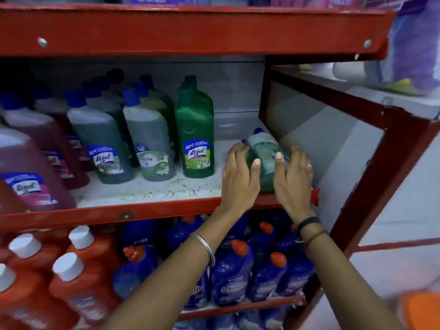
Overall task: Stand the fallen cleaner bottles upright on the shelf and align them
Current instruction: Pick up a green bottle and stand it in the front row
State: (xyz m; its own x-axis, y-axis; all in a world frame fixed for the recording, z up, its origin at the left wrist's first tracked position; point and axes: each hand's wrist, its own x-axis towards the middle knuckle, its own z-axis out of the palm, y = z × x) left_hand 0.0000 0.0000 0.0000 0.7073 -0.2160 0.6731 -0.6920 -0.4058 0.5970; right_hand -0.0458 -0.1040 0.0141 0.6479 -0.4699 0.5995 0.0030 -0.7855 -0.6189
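Observation:
Fallen green cleaner bottles (pixel 264 151) lie on their sides at the right end of the white shelf (pixel 147 189), blue caps pointing back. My left hand (pixel 240 177) presses on their left side and my right hand (pixel 294 179) on their right side, so both hands clasp them. A dark green bottle (pixel 196 136) stands upright just left of my hands. Further left stand grey-green bottles (pixel 150 139) with blue caps and pink bottles (pixel 31 167), some leaning.
A red shelf lip (pixel 119 213) runs along the front edge and a red frame with a clear side panel (pixel 333 144) closes the right end. Orange bottles (pixel 71 275) and blue bottles (pixel 238 270) fill the shelf below. A red upper shelf (pixel 190 29) hangs overhead.

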